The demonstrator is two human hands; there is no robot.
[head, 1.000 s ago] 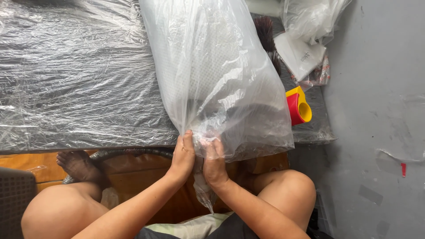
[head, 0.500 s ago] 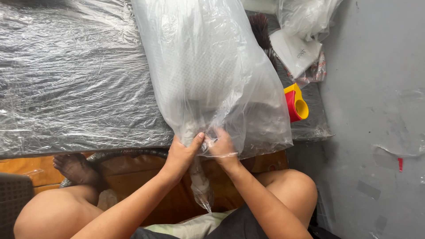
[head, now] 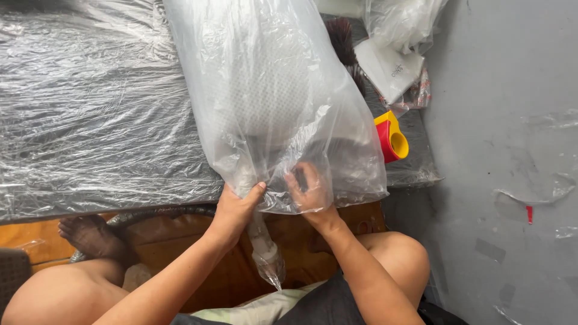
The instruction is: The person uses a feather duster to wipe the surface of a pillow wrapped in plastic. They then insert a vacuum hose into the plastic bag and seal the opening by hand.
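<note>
1. A large clear plastic bag (head: pixel 271 102) lies lengthwise on a work surface wrapped in crinkled plastic film (head: pixel 90 120), its open end toward the person.
2. Inside the bag sits a white, finely textured padded item (head: pixel 265 84) – pillow-like, though its exact kind cannot be told through the plastic. It fills the upper and middle part of the bag; the lower end is mostly loose, empty film.
3. The left hand (head: pixel 236 204) is clamped on the bag's lower edge, thumb over the film and fingers curled beneath, bunching it at the table edge.
4. The right hand (head: pixel 310 189) is spread, fingers apart, and seen through the film – it appears to be inside the bag's mouth or pressed under a layer of it; which one cannot be told. It grips nothing visibly.
5. A twisted tail of plastic (head: pixel 265 253) hangs down from the bag between the two hands, below the table edge.
6. Just right of the bag, touching its side, lies a red and yellow funnel-shaped object (head: pixel 391 138).
7. Farther back on the right is a second clear bag (head: pixel 397 24) with a white flat package (head: pixel 385 66) under it.
8. A grey wall (head: pixel 512 150) runs along the right side.
9. Below the table edge, the person's bare knees and a foot (head: pixel 90 235) show above a brown wooden floor (head: pixel 180 241).
</note>
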